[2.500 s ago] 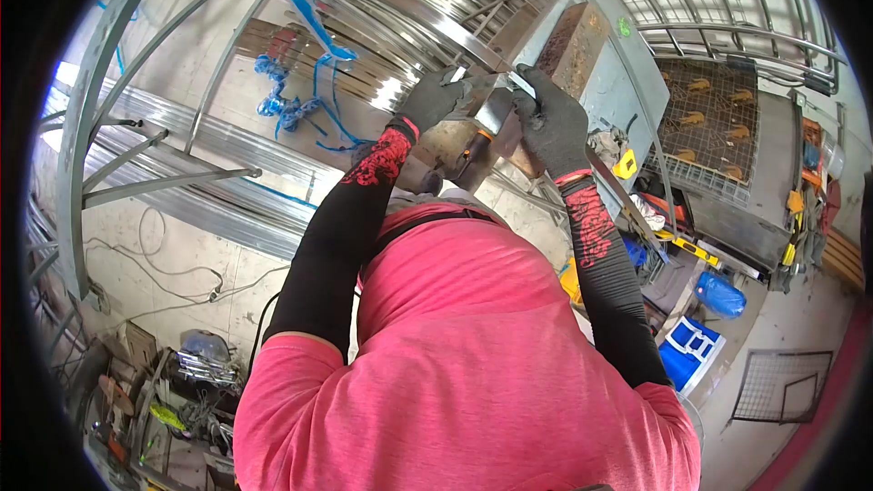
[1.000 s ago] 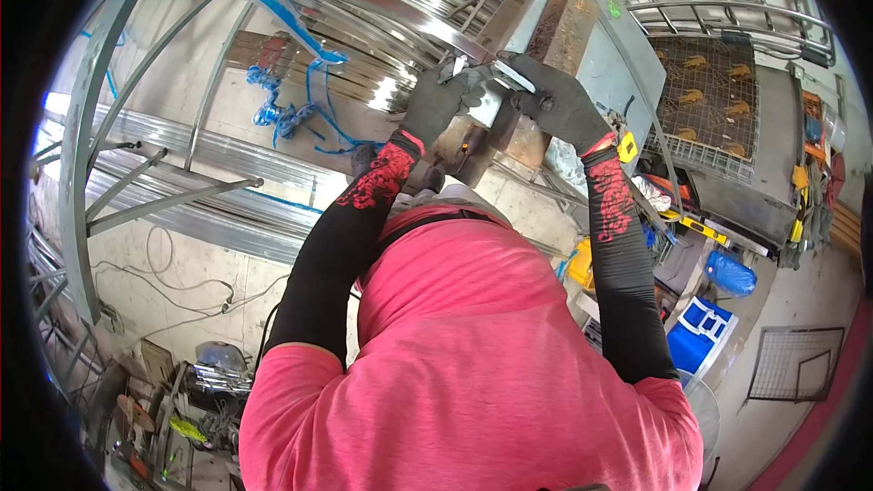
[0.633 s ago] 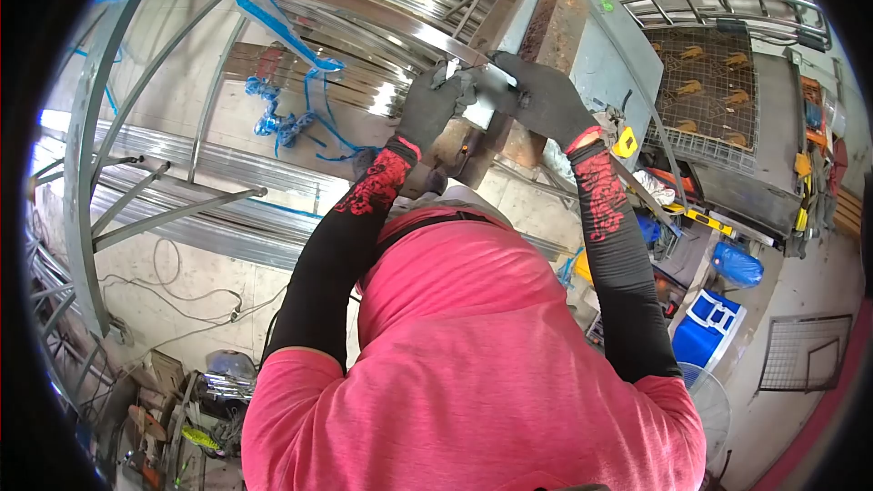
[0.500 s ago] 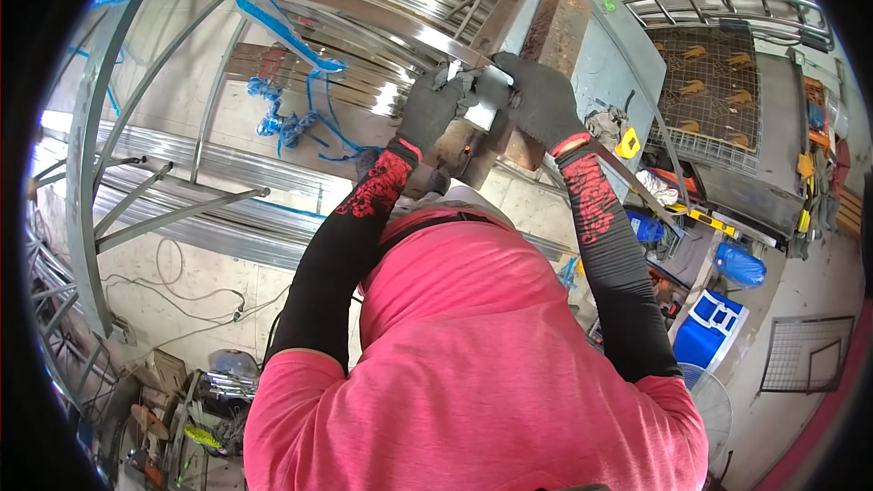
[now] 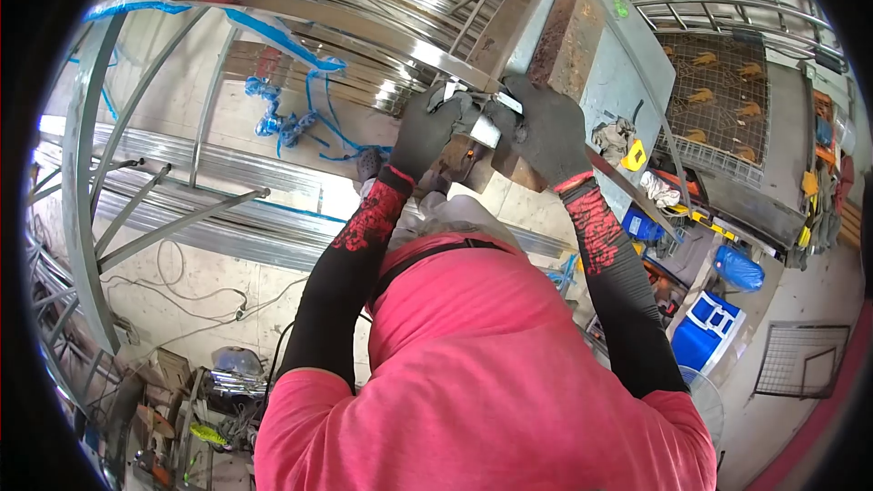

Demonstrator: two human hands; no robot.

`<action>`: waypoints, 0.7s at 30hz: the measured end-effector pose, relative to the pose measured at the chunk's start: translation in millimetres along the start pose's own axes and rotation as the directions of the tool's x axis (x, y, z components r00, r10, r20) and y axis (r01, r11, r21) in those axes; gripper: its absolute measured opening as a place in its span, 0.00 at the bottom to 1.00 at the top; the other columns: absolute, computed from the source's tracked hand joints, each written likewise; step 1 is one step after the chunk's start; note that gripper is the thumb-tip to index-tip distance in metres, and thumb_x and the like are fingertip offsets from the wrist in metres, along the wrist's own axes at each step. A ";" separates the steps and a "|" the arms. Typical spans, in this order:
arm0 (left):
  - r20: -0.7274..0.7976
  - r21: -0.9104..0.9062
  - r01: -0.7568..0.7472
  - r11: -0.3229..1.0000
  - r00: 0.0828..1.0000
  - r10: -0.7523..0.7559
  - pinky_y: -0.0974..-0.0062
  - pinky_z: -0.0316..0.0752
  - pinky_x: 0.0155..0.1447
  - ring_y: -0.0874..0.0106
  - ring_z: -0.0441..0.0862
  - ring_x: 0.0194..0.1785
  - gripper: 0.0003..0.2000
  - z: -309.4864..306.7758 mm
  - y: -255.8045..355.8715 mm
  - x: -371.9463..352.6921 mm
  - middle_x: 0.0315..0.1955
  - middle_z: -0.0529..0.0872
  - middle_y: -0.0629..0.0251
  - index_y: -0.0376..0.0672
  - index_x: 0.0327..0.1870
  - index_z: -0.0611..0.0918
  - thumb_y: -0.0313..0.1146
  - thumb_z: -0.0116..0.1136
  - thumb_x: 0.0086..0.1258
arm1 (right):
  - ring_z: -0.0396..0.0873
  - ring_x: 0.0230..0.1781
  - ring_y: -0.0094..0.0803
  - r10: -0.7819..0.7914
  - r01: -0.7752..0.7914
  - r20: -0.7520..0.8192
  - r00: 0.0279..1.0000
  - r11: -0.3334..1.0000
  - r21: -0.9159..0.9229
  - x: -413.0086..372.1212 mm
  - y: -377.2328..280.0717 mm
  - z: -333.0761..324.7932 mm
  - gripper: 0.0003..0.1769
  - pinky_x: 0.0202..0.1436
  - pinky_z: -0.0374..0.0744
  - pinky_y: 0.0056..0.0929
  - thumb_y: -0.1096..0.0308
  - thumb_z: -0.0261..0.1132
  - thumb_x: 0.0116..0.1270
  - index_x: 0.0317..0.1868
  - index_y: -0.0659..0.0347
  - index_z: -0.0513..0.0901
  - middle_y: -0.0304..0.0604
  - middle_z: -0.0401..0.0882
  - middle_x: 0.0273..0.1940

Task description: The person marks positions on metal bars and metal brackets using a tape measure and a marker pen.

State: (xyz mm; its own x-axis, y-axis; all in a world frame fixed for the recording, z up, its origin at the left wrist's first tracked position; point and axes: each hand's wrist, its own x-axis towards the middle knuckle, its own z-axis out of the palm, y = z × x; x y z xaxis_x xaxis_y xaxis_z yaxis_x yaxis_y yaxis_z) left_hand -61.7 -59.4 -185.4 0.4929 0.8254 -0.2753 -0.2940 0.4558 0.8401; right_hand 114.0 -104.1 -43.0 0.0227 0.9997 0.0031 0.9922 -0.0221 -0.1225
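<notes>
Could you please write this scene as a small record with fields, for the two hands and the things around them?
left hand: gloved, closed on the metal strip
right hand: gloved, closed on the same strip, close beside the other hand
strip: long, shiny, runs from upper left to lower right
between the hands: small metal piece, kind unclear
beside right hand: rusty block
further off: blue cord, wire mesh

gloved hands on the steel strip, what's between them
Head view: a small shiny metal piece sits between the left hand and the right hand, beside the long steel strip.
</notes>
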 end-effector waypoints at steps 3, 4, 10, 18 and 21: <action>-0.045 0.108 -0.059 0.992 0.997 0.064 0.77 0.84 0.48 0.79 0.88 0.42 0.16 -18.4 -8.0 -3.7 0.44 0.93 0.65 0.33 0.65 0.87 0.28 0.60 0.83 | 0.91 0.33 0.49 0.007 -0.007 0.002 1.000 1.000 -0.022 2.1 -3.0 -1.5 0.20 0.38 0.86 0.49 0.45 0.75 0.71 0.49 0.52 0.89 0.46 0.90 0.33; -0.046 0.146 -0.127 0.981 0.990 0.135 0.77 0.83 0.47 0.79 0.87 0.42 0.16 -23.7 -10.8 -7.1 0.43 0.93 0.66 0.34 0.66 0.87 0.29 0.60 0.83 | 0.90 0.32 0.48 0.020 -0.019 0.030 0.999 0.999 -0.042 3.6 -4.9 -3.8 0.19 0.38 0.85 0.48 0.47 0.76 0.69 0.49 0.52 0.88 0.46 0.90 0.33; -0.170 0.031 0.282 0.959 0.947 -0.273 0.76 0.84 0.47 0.75 0.93 0.43 0.18 -28.4 19.8 -36.4 0.46 0.97 0.60 0.35 0.67 0.87 0.33 0.57 0.85 | 0.88 0.32 0.51 0.023 -0.029 0.058 0.998 0.995 0.100 4.6 0.5 -1.4 0.22 0.38 0.81 0.50 0.51 0.78 0.66 0.53 0.53 0.86 0.44 0.88 0.33; -0.154 -0.027 0.367 0.930 0.917 -0.367 0.74 0.79 0.40 0.74 0.87 0.35 0.16 -11.9 13.3 -52.3 0.43 0.95 0.56 0.35 0.67 0.85 0.33 0.59 0.85 | 0.90 0.40 0.50 0.060 -0.070 0.078 0.995 0.988 0.135 9.6 -1.6 -6.8 0.26 0.47 0.84 0.47 0.58 0.83 0.56 0.55 0.53 0.88 0.43 0.92 0.42; -0.241 -0.110 0.304 0.946 0.916 -0.322 0.73 0.77 0.38 0.76 0.80 0.31 0.14 5.7 31.0 -50.5 0.35 0.90 0.60 0.33 0.63 0.84 0.29 0.58 0.83 | 0.86 0.44 0.48 0.087 -0.103 0.132 0.987 0.987 0.120 10.7 -3.6 -7.8 0.30 0.51 0.81 0.51 0.54 0.84 0.55 0.56 0.54 0.85 0.42 0.88 0.44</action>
State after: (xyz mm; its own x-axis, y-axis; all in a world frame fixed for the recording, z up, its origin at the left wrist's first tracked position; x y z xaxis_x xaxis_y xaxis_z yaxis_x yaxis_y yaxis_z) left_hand -91.1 -88.8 -142.8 0.3488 0.6892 -0.6351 -0.2185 0.7188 0.6600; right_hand 111.6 -93.4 -34.7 0.0922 0.9861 -0.1383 0.9628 -0.1237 -0.2403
